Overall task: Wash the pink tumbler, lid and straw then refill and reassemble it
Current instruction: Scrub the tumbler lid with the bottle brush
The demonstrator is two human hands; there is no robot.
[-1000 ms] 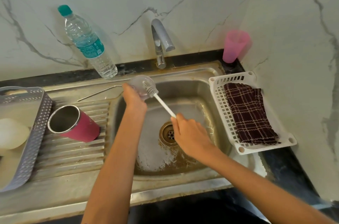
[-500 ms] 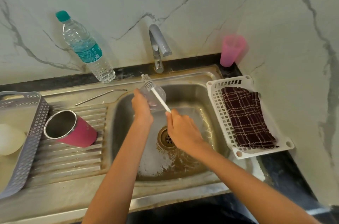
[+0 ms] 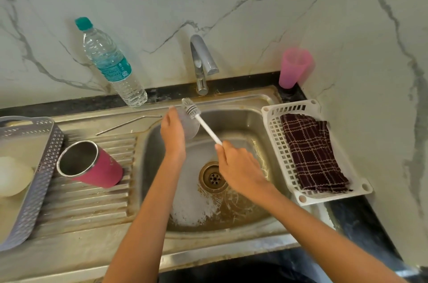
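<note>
Fingers of my left hand (image 3: 173, 134) curl around the clear lid (image 3: 189, 125), holding it on edge over the back of the sink basin (image 3: 240, 125), at about 11 o'clock from the drain (image 3: 213, 177). My right hand (image 3: 239, 167) is closed on the white handle of the bottle brush (image 3: 199, 120), and the bristled head lies against the top rim of the lid, pointing toward 11 o'clock. From this angle I cannot tell how far the bristles reach across the lid's face.

At 9 o'clock from the basin, the pink tumbler (image 3: 92, 164) lies tilted on the ribbed drainboard (image 3: 88, 199), its steel mouth open toward 10 o'clock. Just beyond it, nearer the wall, the metal straw (image 3: 128, 124) rests flat on the steel, well apart from my hands. A grey perforated tray (image 3: 34, 180) sits at the far 9 o'clock edge.

Behind the sink I see the tap (image 3: 202, 60) at 12 o'clock, a water bottle (image 3: 111, 62) with a teal cap leaning at 10 o'clock, and a pink plastic cup (image 3: 294, 68) upright at 2 o'clock. A white basket (image 3: 278, 143) at 3 o'clock holds a dark checked cloth (image 3: 312, 153).
</note>
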